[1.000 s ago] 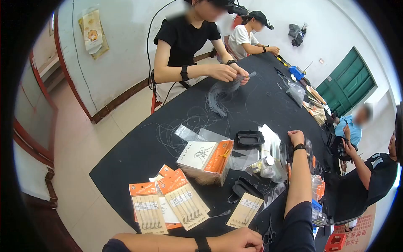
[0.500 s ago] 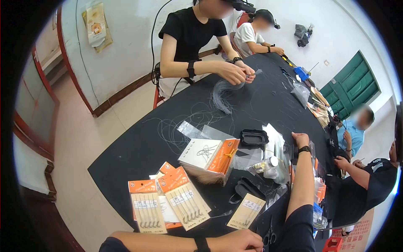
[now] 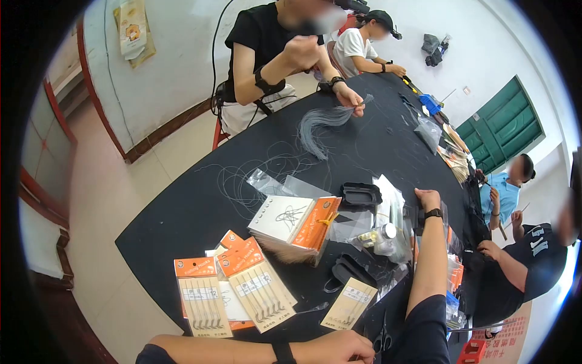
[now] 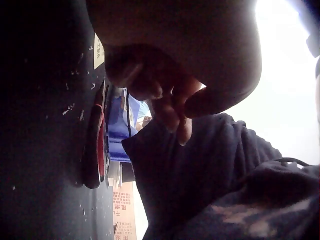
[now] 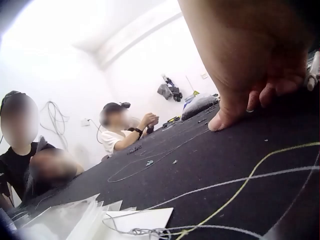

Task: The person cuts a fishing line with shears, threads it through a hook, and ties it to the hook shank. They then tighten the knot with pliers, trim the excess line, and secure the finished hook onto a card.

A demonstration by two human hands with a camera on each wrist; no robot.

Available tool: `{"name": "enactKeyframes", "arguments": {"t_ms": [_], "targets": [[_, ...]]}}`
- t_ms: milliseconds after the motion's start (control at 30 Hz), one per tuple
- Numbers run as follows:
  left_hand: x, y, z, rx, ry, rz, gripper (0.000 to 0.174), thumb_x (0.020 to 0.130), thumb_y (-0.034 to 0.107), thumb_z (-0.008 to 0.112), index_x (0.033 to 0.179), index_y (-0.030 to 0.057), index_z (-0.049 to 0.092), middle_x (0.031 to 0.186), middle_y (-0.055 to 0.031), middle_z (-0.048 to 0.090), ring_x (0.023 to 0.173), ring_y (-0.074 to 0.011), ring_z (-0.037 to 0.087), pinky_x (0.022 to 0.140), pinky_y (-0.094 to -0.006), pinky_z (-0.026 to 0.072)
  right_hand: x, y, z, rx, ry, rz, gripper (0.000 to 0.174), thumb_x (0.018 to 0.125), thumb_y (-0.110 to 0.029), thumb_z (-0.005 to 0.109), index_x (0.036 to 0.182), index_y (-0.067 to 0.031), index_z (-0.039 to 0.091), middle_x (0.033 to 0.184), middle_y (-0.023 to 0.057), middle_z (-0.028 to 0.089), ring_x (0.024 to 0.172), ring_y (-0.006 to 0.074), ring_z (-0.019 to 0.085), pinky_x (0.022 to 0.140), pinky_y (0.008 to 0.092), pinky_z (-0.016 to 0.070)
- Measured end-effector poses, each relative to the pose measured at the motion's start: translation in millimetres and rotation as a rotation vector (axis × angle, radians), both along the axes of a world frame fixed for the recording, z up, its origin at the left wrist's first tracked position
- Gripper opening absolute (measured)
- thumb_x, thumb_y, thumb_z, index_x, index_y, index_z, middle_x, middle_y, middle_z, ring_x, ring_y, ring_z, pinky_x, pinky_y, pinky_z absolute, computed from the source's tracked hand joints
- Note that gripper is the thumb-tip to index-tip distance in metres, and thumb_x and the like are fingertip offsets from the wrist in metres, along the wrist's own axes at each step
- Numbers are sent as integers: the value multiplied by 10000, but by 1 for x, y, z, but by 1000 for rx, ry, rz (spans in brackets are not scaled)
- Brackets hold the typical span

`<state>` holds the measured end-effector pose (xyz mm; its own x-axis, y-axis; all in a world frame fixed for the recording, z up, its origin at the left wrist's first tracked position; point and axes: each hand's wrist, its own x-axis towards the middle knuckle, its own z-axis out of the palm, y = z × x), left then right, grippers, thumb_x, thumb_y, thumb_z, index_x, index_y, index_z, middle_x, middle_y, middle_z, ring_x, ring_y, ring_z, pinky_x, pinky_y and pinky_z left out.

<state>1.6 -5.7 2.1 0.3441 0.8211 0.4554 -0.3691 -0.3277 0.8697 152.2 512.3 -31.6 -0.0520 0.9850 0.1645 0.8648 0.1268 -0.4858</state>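
Note:
At the bottom edge of the head view is my left hand [image 3: 342, 348], beside a card of hooks [image 3: 350, 305] and scissors [image 3: 382, 341]. The left wrist view shows that hand [image 4: 165, 75] with bent fingers and the thumb close to them; whether something thin is between them I cannot tell. My right hand [image 3: 428, 199] rests on the black table beyond the plastic bags. In the right wrist view this hand [image 5: 255, 65] has its thumb touching the tabletop and its fingers loosely bent, with no held object visible. Pale and yellow-green threads [image 5: 260, 162] run across the foreground.
Packs of hooks [image 3: 257, 291] lie left of a stack of orange-topped cards [image 3: 297, 224]. Black trays [image 3: 361, 194], a small bottle [image 3: 388, 230] and loose line [image 3: 242, 179] are nearby. A person opposite holds a bundle of line [image 3: 321, 124]; more people sit around the table.
The person opposite has raised one hand from the bundle of line towards the face. My hands stay in nearly the same places, and the head view has shifted slightly.

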Motion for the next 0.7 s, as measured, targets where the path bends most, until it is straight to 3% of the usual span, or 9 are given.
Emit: {"name": "enactKeyframes", "arguments": {"t_ms": [700], "targets": [[0,0,-2,-8,18,-4,129,774,120,595,740,33,684,807,-94,704,753,-260,685,678,-352,524,4,8,-5,-34,67,22,286,750,-260,841,828,3,758,783,140,727,703,201,675,720,332,510]]}}
